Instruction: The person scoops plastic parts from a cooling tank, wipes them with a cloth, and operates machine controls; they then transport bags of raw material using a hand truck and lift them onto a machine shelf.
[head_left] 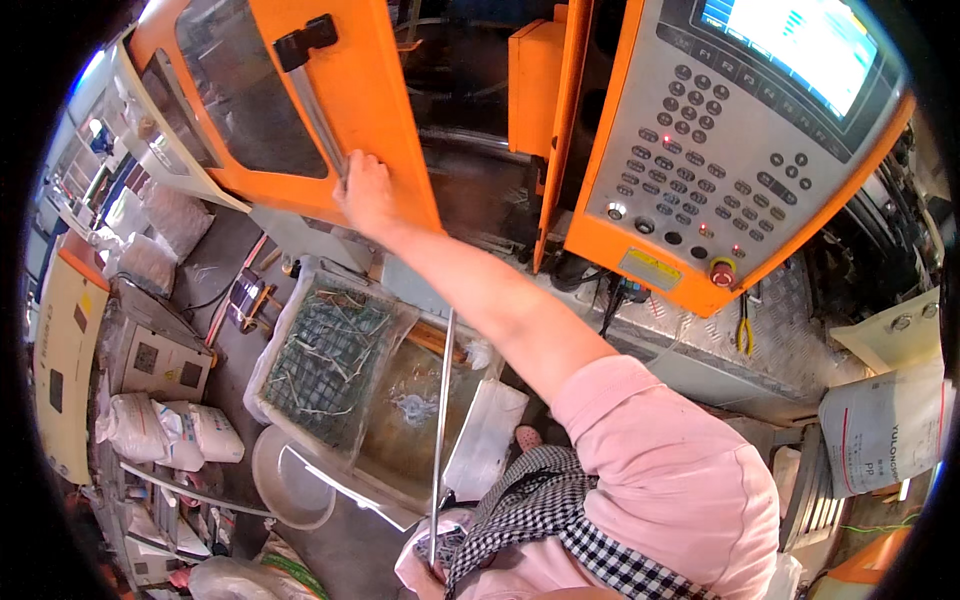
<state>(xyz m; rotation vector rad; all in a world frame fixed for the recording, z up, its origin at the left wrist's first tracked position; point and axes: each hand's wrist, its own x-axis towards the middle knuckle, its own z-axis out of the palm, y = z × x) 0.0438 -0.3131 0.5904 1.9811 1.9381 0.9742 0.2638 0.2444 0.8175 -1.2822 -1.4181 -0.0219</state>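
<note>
At upper left, left of a grey button-covered control panel point(720, 170), stands an orange metal machine door point(375, 100) with a dark window, probably heavy and rigid, its straight, silvery bar handle point(318, 115) likely stiff, smooth and best grasped around the middle. The right hand point(368, 195) reaches across, fingers curled closed around the handle's lower end. At the lower edge, the left hand point(432, 580) is beside a thin metal rod point(443, 420), mostly hidden, so its fingers' closure cannot be told.
</note>
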